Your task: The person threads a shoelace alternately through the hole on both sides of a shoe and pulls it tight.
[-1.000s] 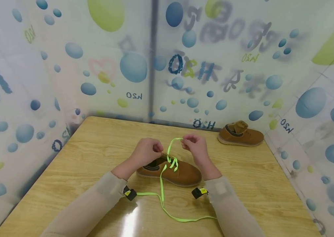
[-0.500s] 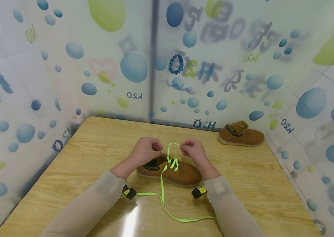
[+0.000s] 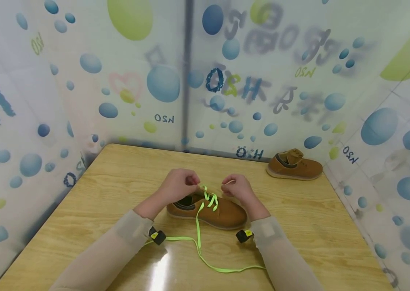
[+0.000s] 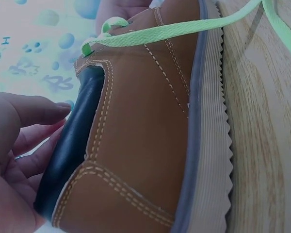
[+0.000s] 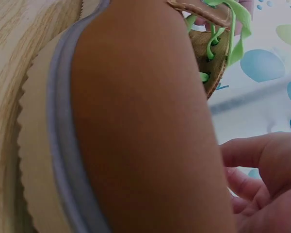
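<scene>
A brown lace-up shoe (image 3: 223, 212) with a dark padded collar (image 4: 72, 136) stands on the table, toe to the right. Bright green shoelace (image 3: 212, 199) runs through its upper eyelets and, in the right wrist view, along the shoe tongue (image 5: 211, 53). At the top of the shoe opening, my left hand (image 3: 181, 186) pinches the tongue; the contact itself is partly hidden. To the right, above the toe, my right hand (image 3: 239, 188) hovers with loosely bent fingers, and no lace shows between them. The near side's long lace (image 4: 160, 33) trails over the sidewall onto the table.
The second brown shoe (image 3: 293, 165), its tongue folded up, stands at the table's back right corner. A loose length of green lace (image 3: 223, 270) curves across the wooden table (image 3: 117, 178) toward the front. Patterned curtains (image 3: 135, 81) enclose the back and sides.
The raised arc of lace between my hands shrank and is gone from above the shoe. My right hand has come slightly down and let go of the lace. The left hand stays nearly still.
</scene>
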A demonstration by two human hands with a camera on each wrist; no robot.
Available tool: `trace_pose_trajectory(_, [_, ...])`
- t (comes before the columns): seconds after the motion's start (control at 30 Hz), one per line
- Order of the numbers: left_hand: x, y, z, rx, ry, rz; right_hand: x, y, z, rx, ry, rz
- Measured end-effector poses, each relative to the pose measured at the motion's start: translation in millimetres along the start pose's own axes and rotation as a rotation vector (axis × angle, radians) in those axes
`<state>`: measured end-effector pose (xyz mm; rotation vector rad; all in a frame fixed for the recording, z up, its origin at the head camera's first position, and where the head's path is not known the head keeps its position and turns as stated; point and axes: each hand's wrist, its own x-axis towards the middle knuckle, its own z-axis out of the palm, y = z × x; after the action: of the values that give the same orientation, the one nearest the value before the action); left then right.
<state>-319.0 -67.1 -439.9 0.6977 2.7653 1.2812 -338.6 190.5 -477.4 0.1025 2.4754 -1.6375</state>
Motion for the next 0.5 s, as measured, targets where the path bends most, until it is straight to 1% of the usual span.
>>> trace_pose_trajectory(0.2, [0.3,-0.9,-1.4,-0.011,0.002,0.007,2,0,-5,-0.012,-0.041,-0.009])
trace_pose_trajectory(0.33, [-0.1,1.0,-4.7,-0.014,0.005,0.005,2,-1,-10,-0.047,-0.070,-0.035])
trace_pose_trajectory(0.5, [0.0,2.2,-10.0,0.009,-0.019,0.001,-2,-8,-20,-0.112,-0.127,-0.057])
